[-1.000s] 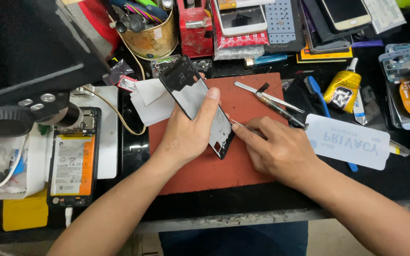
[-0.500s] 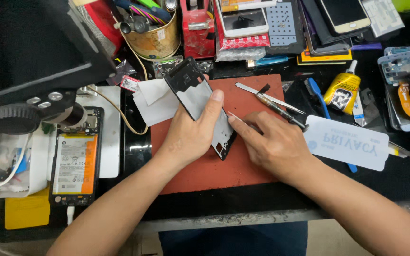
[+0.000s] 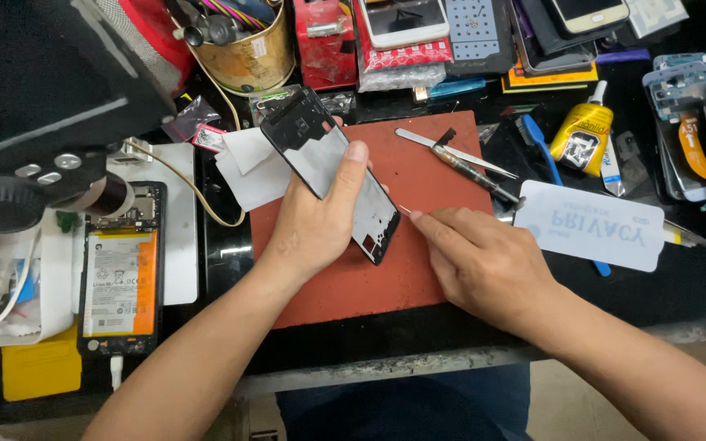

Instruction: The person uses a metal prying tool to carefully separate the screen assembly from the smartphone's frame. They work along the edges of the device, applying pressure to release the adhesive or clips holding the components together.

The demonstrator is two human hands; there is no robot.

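Note:
My left hand (image 3: 318, 219) grips a black phone screen frame (image 3: 304, 135), held tilted above a red work mat (image 3: 418, 180), thumb laid across its pale inner face. My right hand (image 3: 480, 257) rests on the mat's right side just right of the frame's lower end. Its thumb and forefinger pinch a thin, small metal piece (image 3: 404, 210) whose tip points at the frame's edge.
An opened phone with an orange battery (image 3: 122, 282) lies at the left on a white pad. Tweezers (image 3: 443, 149), a yellow glue tube (image 3: 583, 135), a white pale-blue card (image 3: 592, 224), a brass-coloured tool cup (image 3: 247, 45) and several phones crowd the back and right.
My left hand has raised and turned the frame a little toward the upper left. My right hand has drawn back from the frame's edge to the right, still pinching the thin piece.

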